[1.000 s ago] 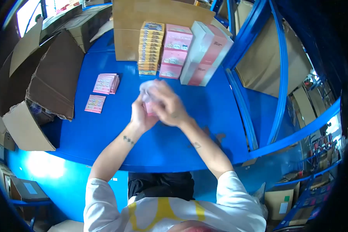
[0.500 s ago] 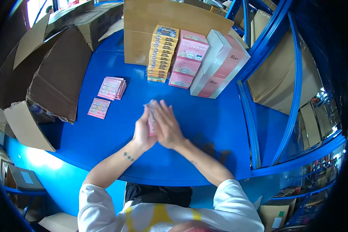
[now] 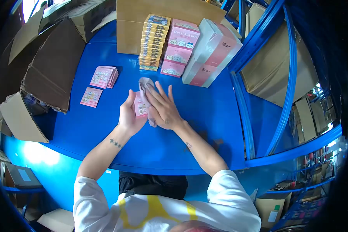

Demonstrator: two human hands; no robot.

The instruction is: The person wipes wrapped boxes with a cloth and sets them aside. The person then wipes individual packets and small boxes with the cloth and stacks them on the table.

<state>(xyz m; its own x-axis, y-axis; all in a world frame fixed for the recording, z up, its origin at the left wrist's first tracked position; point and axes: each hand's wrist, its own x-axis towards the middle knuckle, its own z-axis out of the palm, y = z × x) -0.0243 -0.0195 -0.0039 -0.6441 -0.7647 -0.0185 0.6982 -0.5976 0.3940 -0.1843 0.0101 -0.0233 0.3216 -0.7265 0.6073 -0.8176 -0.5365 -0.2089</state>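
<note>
- Left hand [image 3: 130, 119]: grips a packet [image 3: 139, 109], thumb up along its left edge; the fingers beneath are hidden
- Right hand [image 3: 164, 110]: fingers stretched out flat and spread, laid on a cloth [image 3: 145, 85]; whether any fingertip pinches it I cannot tell
- Packet: above the table [image 3: 205, 116], between the two hands, flat and pink, its face showing small round figures in several colours
- Cloth: greyish mauve, crumpled, lying over the packet's right part and hiding it
- Single packet [image 3: 91, 97]: on the table to the left, pink, with similar figures
- Pile [image 3: 101, 77]: similar pink packets, just beyond the single one, overlapping unevenly; its lower ones are mostly covered
- Pink boxes [image 3: 178, 50]: a stack of three, "CHIIKAWA" on the uppermost, cartoon faces below the word
- Yellow stack [image 3: 152, 42]: left of the pink boxes, its print too small to read
- White boxes [image 3: 212, 54]: to the right, pink panels, large pale letters like "YO", tiny dark lines illegible
- Carton [image 3: 50, 73]: far left, torn-edged, contents mostly in shadow
</note>
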